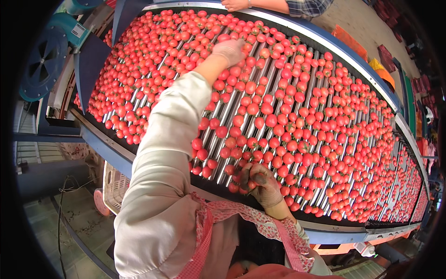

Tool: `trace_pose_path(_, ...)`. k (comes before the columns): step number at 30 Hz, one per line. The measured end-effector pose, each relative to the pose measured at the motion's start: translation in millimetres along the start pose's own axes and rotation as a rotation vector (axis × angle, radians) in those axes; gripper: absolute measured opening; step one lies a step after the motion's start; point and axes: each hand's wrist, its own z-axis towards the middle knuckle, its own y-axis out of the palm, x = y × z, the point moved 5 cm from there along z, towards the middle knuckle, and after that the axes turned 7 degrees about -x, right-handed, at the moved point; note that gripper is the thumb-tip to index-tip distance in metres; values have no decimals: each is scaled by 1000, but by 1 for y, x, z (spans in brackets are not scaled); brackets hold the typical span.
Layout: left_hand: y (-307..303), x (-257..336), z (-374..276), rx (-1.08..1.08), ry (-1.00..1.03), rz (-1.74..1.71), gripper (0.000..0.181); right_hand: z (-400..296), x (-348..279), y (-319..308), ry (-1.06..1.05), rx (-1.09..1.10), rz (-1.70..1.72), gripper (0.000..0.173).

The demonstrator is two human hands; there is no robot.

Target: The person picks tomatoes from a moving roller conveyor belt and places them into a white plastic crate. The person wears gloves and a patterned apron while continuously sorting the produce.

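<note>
Many small red tomatoes (267,108), some with green stalks, lie on the shiny metal rollers (225,110) of a roller conveyor. My left hand (230,51), in a thin pale glove, reaches across to the far half of the rollers. Its fingertips are down among the tomatoes, so whether they grip one is hidden. Close to the near edge, my right hand (262,184) wears a glove with dark-stained fingers. Those fingers curl around a tomato (251,184), beside others on the rollers.
Across the conveyor, another person's hand (235,5) rests by the metal side rail (271,15). A blue blower (43,61) and blue deflector plates (91,62) stand at left. A pale plastic crate (116,185) sits below the near rail. Orange containers (350,42) lie beyond the far rail.
</note>
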Motion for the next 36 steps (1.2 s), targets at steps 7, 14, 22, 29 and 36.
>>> trace_pose_path(7,6,31,16,-310,-27,63,39,-5,8,-13,-5,186,60,29)
trace_pose_path(14,6,38,5,-411,355,-118,43,5,11,-10,-11,198,83,41)
trace_pose_path(22,-18,-11,101,301,-30,-101,36,8,17,-16,20,146,162,38)
trace_pose_path(29,-15,5,156,-32,-159,102,39,12,20,-21,34,175,245,45)
trace_pose_path(36,13,-96,203,-281,-138,441,47,27,8,7,-25,75,281,44)
